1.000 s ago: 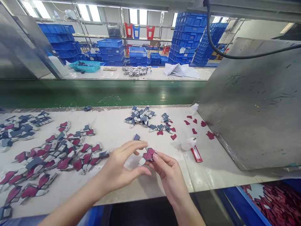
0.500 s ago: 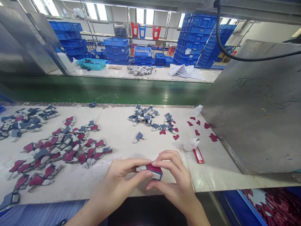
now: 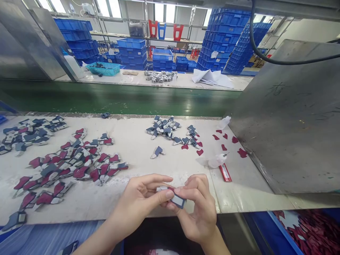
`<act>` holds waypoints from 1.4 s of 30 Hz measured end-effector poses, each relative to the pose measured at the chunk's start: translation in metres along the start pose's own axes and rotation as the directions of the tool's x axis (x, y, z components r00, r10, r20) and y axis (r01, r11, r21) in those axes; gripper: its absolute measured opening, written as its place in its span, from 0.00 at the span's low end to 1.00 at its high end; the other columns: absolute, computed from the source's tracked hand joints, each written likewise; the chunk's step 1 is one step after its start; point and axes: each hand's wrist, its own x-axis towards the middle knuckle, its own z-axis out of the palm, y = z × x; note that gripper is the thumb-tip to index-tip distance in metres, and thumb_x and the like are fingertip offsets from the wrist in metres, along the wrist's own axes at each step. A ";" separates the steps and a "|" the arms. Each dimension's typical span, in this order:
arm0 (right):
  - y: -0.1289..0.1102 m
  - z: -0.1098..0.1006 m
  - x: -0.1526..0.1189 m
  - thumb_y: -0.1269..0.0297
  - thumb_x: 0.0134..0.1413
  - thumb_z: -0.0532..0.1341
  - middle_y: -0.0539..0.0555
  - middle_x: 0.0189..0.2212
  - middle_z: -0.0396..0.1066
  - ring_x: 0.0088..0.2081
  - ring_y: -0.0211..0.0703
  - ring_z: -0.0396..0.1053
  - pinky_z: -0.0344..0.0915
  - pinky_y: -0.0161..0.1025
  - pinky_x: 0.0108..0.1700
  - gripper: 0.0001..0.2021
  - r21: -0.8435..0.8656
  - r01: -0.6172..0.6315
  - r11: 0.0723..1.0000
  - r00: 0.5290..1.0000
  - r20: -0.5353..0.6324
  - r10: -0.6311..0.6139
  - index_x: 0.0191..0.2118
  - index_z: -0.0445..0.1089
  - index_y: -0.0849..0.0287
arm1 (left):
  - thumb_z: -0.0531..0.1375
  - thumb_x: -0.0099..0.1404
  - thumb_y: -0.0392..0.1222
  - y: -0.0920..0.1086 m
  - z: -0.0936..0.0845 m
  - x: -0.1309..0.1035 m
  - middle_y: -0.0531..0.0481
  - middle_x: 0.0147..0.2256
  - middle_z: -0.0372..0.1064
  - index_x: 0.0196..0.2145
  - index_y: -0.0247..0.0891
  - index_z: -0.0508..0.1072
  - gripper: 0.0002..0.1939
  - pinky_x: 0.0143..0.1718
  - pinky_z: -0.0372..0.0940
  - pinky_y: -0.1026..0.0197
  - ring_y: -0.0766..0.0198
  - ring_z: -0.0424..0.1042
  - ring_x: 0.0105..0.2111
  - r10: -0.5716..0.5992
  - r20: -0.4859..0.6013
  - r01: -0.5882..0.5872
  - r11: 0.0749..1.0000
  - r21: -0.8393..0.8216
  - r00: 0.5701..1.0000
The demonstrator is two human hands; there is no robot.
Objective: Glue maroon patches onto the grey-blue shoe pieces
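Between both hands, just above the table's front edge, is a small grey, white and dark red plastic part (image 3: 178,200). My left hand (image 3: 143,198) pinches its pale end, thumb on top. My right hand (image 3: 198,205) grips the other end, with thumb and forefinger closed on it; the fingers hide much of its red face. One loose blue-grey part (image 3: 158,152) lies beyond the hands, in front of a heap of similar parts (image 3: 164,126). On the left spreads a large pile of parts with dark red faces (image 3: 82,171).
Dark red cut pieces (image 3: 242,153) lie scattered at right, near a clear squeeze bottle (image 3: 217,160) and a red-and-white packet (image 3: 225,173). A metal panel (image 3: 289,120) bounds the right side. A blue bin (image 3: 283,230) of red pieces stands below. A green conveyor belt (image 3: 132,97) crosses behind.
The held part has tilted, showing more of its white side. My right fingers have curled closer around it, and my left thumb has shifted along its red face. The view has moved slightly.
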 end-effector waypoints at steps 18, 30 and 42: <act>0.001 0.001 -0.002 0.72 0.48 0.70 0.50 0.27 0.70 0.32 0.42 0.64 0.64 0.41 0.34 0.14 0.082 -0.063 0.995 0.997 -0.043 0.066 0.41 0.69 0.55 | 0.70 0.55 0.47 -0.009 -0.003 -0.008 0.49 0.32 0.80 0.41 0.40 0.80 0.17 0.34 0.75 0.61 0.58 0.79 0.30 0.037 -0.049 -0.031 0.994 0.105 0.998; 0.012 0.008 -0.015 0.75 0.51 0.66 0.53 0.35 0.66 0.43 0.50 0.65 0.67 0.53 0.44 0.10 -0.057 0.022 0.998 1.000 -0.014 -0.023 0.37 0.68 0.55 | 0.69 0.56 0.46 -0.012 0.000 0.004 0.46 0.35 0.79 0.43 0.37 0.79 0.18 0.34 0.73 0.60 0.59 0.78 0.28 -0.005 -0.022 0.007 0.995 0.097 1.000; 0.037 0.026 -0.020 0.74 0.54 0.64 0.52 0.29 0.71 0.36 0.46 0.67 0.65 0.50 0.44 0.07 -0.148 0.047 0.988 0.988 0.150 -0.025 0.39 0.69 0.58 | 0.67 0.57 0.51 -0.039 -0.013 0.019 0.48 0.32 0.78 0.45 0.41 0.78 0.20 0.35 0.72 0.62 0.58 0.79 0.31 -0.033 -0.138 0.064 0.971 0.229 0.990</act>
